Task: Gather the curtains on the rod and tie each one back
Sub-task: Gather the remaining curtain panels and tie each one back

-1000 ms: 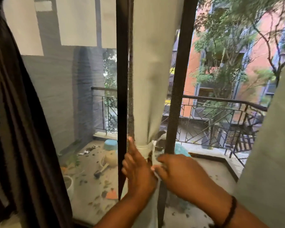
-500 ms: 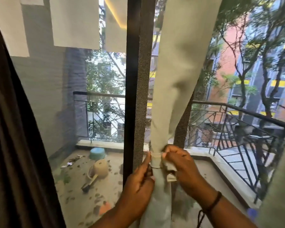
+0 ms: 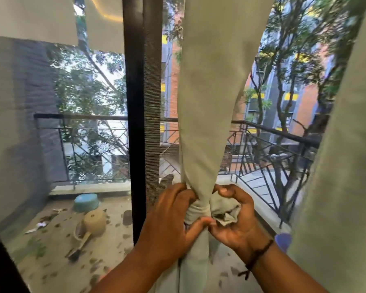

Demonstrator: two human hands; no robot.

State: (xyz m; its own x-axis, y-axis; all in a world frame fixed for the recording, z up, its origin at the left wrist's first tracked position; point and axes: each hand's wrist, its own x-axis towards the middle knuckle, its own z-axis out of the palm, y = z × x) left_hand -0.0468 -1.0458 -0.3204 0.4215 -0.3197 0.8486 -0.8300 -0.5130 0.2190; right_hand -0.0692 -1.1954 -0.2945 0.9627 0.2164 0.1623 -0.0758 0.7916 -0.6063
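- Pale grey-green fabric curtain (image 3: 207, 102) hangs in the middle of the view, in front of the glass balcony door, wide at the top and narrowing to a tight bunch at hand height.
- At that narrow point a band of the same pale cloth (image 3: 199, 209) wraps round the gathered folds, and a crumpled loose end of it (image 3: 225, 210) sticks out to the right.
- A second pale curtain panel (image 3: 342, 166) fills the right edge, hanging loose.
- Half a second ago the hands sat lower in the view and the band looked thin and flat; now they are higher and closer, and the loose end has bunched into a wad (the camera has also tilted up, showing more of the trees).
- The left hand (image 3: 171, 220) curls round the bunch from the left, fingers behind the fabric and thumb pressed across the front just under the band.
- The right hand (image 3: 235, 214) grips the crumpled loose end, fingers curled over it, thumb tip touching the left thumb.
- A dark cord bracelet (image 3: 256, 258) circles the right wrist.
- Behind stand the dark door frame (image 3: 133, 123) and the black metal balcony railing (image 3: 273, 144).
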